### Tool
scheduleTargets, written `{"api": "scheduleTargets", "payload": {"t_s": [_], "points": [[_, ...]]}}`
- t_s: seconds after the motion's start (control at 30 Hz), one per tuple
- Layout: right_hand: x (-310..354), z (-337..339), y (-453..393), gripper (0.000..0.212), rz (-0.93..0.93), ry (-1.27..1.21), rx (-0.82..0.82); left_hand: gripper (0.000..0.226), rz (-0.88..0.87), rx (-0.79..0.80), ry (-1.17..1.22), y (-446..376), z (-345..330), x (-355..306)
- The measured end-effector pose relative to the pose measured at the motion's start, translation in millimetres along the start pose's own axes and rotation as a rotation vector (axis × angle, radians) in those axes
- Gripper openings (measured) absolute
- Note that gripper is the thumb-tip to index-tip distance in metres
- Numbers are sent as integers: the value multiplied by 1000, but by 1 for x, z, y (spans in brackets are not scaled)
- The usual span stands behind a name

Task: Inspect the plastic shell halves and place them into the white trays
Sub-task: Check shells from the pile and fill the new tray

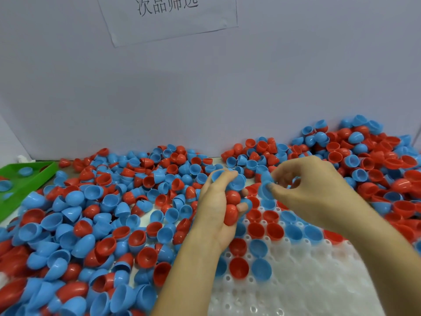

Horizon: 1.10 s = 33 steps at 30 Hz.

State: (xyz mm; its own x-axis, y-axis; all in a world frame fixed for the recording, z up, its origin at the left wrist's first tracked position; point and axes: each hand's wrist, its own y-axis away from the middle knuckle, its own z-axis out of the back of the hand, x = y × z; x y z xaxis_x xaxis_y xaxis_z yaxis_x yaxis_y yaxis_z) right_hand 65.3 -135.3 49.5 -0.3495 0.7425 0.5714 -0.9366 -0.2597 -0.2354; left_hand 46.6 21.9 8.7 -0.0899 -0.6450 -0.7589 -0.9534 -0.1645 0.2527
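Observation:
Red and blue plastic shell halves (109, 213) lie heaped across the table. My left hand (216, 208) grips a stack of halves, red ones (231, 208) low in the palm and blue ones (235, 182) at the fingertips. Just to its right, my right hand (314, 190) pinches a single blue half (265, 188) between thumb and finger, above the white tray (307, 281). Several red and blue halves sit open side up in the tray's far pockets (257, 229). The tray's near pockets hold nothing.
A green tray (27, 176) with a few blue halves sits at the far left. A white wall with a taped paper sign (168, 17) closes off the back. A tall heap of halves (376, 156) rises at the far right.

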Motion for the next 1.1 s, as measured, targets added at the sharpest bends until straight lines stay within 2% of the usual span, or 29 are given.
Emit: {"api": "scheduleTargets", "payload": {"t_s": [0.13,0.2,0.3,0.4,0.57,0.67,0.73,0.8,0.87,1.0,1.1], "points": [[-5,20,7,12,-36,210,342,27,13,-36,35,-1,5,-5],[0,20,12,15,-66,272,461,34,15,-48,46,-2,6,-6],[8,15,16,19,-77,347,591,34,13,-50,49,-2,7,-6],[15,2,19,8,-102,414,659,28,8,-45,52,-2,6,-6],[18,-12,20,35,-134,529,724,26,3,-34,43,1,4,-6],[19,-9,20,41,-132,531,735,23,28,-6,31,2,3,-6],[16,-4,19,35,-94,530,747,16,47,32,39,2,2,-5],[11,3,17,20,-61,428,677,14,52,68,46,3,1,-5],[5,9,13,9,-12,280,525,15,57,98,47,4,-1,-4],[0,6,4,9,129,-38,97,32,87,157,-31,5,-3,0],[0,-1,2,19,173,-152,-5,44,123,218,-117,6,-5,4]]}}
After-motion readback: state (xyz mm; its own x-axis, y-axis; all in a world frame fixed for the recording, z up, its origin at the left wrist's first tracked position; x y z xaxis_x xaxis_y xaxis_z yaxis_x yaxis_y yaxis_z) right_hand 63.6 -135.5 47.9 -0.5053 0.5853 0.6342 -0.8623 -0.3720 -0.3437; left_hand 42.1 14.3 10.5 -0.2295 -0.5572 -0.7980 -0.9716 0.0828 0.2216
